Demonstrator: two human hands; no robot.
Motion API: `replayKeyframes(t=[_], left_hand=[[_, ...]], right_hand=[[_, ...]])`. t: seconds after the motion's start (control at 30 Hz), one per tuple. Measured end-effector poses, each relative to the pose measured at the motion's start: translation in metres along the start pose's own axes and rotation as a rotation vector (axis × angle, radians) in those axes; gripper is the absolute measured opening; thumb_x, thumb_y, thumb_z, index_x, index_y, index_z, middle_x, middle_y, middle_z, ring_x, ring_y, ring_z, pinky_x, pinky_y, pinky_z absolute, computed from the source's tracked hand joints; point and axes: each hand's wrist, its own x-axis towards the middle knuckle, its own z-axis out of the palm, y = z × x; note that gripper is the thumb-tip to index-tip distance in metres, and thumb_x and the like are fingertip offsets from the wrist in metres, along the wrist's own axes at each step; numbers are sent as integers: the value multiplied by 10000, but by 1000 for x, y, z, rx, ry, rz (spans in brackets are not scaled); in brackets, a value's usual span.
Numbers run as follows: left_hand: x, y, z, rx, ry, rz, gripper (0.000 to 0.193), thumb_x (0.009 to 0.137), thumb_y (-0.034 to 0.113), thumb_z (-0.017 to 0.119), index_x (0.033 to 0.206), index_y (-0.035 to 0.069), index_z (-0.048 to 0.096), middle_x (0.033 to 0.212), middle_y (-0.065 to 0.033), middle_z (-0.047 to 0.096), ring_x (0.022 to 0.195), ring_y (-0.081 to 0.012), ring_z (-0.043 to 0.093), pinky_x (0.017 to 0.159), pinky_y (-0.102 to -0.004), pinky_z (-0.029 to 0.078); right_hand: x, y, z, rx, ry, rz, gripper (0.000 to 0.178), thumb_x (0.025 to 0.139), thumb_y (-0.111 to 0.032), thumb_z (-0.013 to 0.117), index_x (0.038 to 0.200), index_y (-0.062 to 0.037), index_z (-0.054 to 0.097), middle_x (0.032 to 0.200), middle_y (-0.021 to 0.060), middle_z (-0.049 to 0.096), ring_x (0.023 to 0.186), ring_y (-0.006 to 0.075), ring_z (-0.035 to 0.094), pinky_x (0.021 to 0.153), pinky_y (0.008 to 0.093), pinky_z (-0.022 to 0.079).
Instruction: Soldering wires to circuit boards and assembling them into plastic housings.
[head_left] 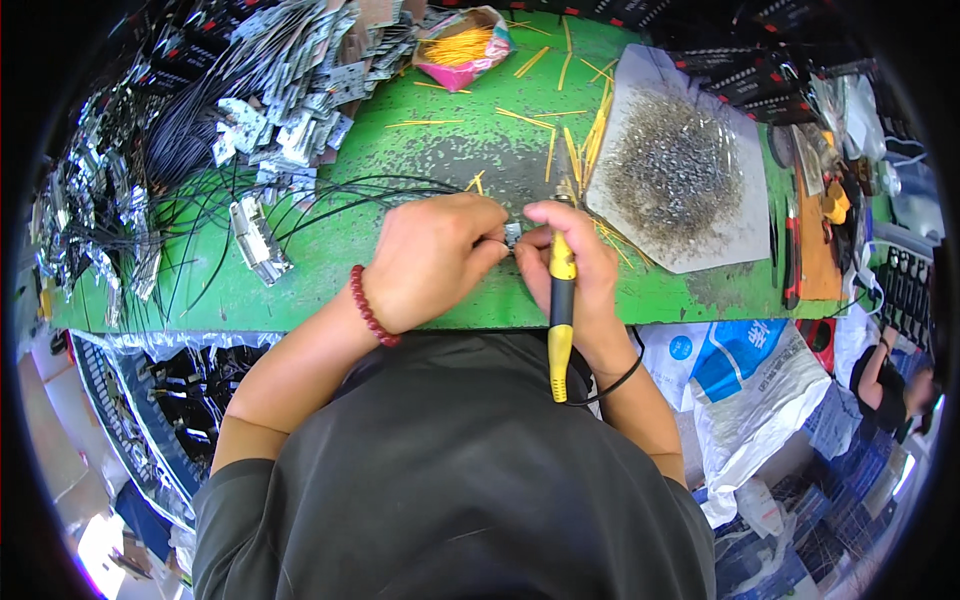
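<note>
My left hand (425, 255), with a red bead bracelet (370, 305) at the wrist, is closed in a pinch at a small silvery metal piece (513, 234). Fingers cover most of that piece. Black wires (390, 183) run from the left toward this hand; whether they join the piece I cannot tell. A yellow and black soldering iron (562, 300) lies in my closed right hand (590, 265), its metal end pointing away from me and its cord trailing near the wrist. The right fingertips are close beside the metal piece.
Flat metal parts with black wires (300, 90) are heaped at the back left. A loose metal part (258, 240) lies nearer. Yellow sticks (455, 45) fill a pink bag (478, 75); others lie scattered. Dark bits cover a pale sheet (625, 200). Tools (792, 240) lie at the right edge.
</note>
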Motion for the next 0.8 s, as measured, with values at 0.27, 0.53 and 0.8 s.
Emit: replayKeyframes(t=[0.27,0.53,0.8], left_hand=[[1,2,4,86,43,9,43,765,35,649,761,23,607,942,-99,697,782,-289,666,667,-354,525],[2,6,7,125,91,28,51,754,24,654,746,28,603,931,-90,701,768,-272,671,647,-342,527],[2,7,6,106,92,39,54,752,19,650,741,31,598,915,-94,702,760,-270,672,636,-339,524]], right_hand=[[1,8,-76,125,206,113,512,931,-384,576,1266,-1,516,808,83,682,650,82,600,575,215,459],[19,58,-151,69,684,181,167,821,-38,578,977,6,617,735,20,591,608,67,519,563,194,404],[24,74,-156,45,636,167,92,796,-29,609,877,-10,569,722,31,589,619,81,548,576,208,428]])
